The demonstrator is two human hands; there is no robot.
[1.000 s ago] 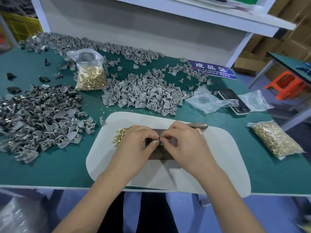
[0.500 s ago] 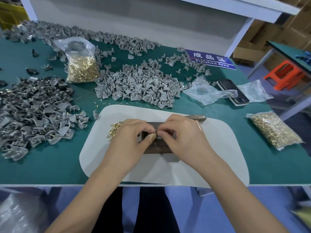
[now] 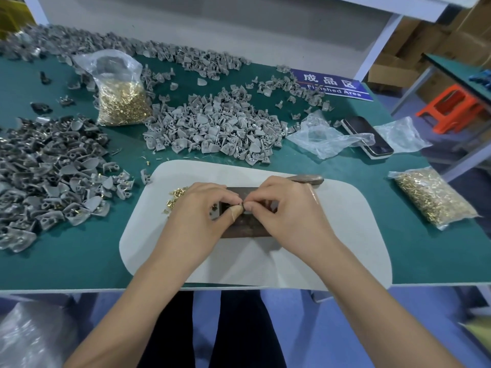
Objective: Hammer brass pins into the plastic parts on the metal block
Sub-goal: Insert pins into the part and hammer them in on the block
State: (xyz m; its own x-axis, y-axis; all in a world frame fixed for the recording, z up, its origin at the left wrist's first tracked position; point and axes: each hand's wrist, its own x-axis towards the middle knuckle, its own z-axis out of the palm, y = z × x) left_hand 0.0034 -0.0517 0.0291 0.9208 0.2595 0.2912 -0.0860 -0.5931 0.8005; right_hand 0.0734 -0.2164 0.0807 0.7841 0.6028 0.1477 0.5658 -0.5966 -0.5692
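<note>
**Pin-fitting station, both hands on the block**

Green surface (image 3: 79, 258) is pretty much buried in parts. Only one view here, the head cam looking down. A white mat (image 3: 332, 251) sits at the near edge, and the dark metal block (image 3: 245, 227) lies on it, mostly hidden under the hands. The left hand (image 3: 196, 221) and right hand (image 3: 289, 216) meet fingertip to fingertip over the block, both with fingers curled and pinching something tiny between them. It's too small to tell if it's a pin or a plastic part. The left thumb has a strip of tape on it.

Loose brass pins (image 3: 174, 199) lie on the mat just left of the left hand. Behind the right hand the hammer (image 3: 308, 178) rests on the mat, only partly showing.

Grey plastic parts (image 3: 212, 128) are heaped behind the mat, with a darker pile (image 3: 47, 166) off to the left. One bag of brass pins (image 3: 121, 94) stands at the back left, another bag (image 3: 433, 200) lies on the right. A phone (image 3: 368, 136) sits near a crumpled clear bag (image 3: 321, 136), and a blue sign (image 3: 332, 83) reads "Finished Area".
</note>
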